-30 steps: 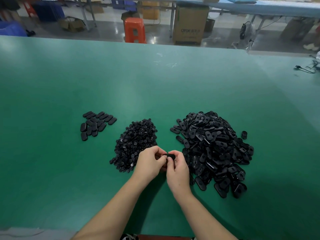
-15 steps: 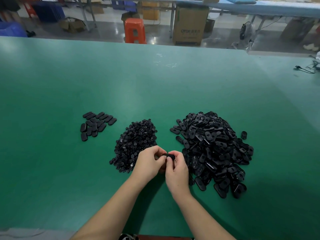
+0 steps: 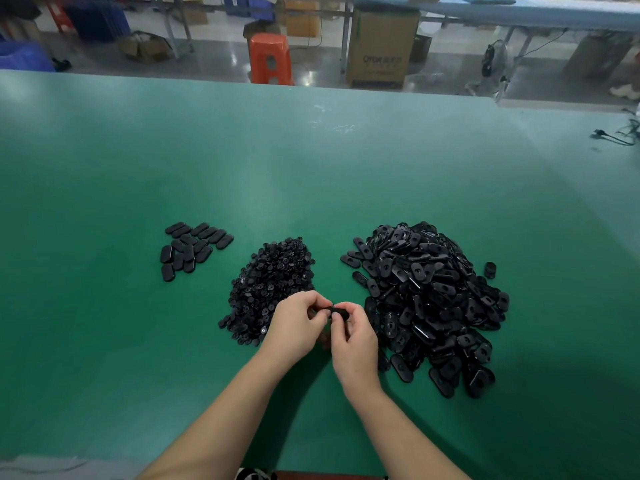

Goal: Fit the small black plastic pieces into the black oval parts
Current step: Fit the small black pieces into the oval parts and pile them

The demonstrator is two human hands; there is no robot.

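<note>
Head view: left hand [image 3: 298,327] and right hand [image 3: 353,344] meet over the green table [image 3: 104,341], fingers of both curled, pinching one black oval part [image 3: 337,311] between them. Small piece in it: cannot tell. Just behind left hand, heap of small black pieces [image 3: 273,278]; right of the hands, big pile of oval parts [image 3: 433,299]. Farther left, small flat group of ovals [image 3: 190,247]. Beyond the table, orange stool [image 3: 270,58], cardboard box [image 3: 381,46].

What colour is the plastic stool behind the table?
The stool is orange-red, seen in the head view.
</note>
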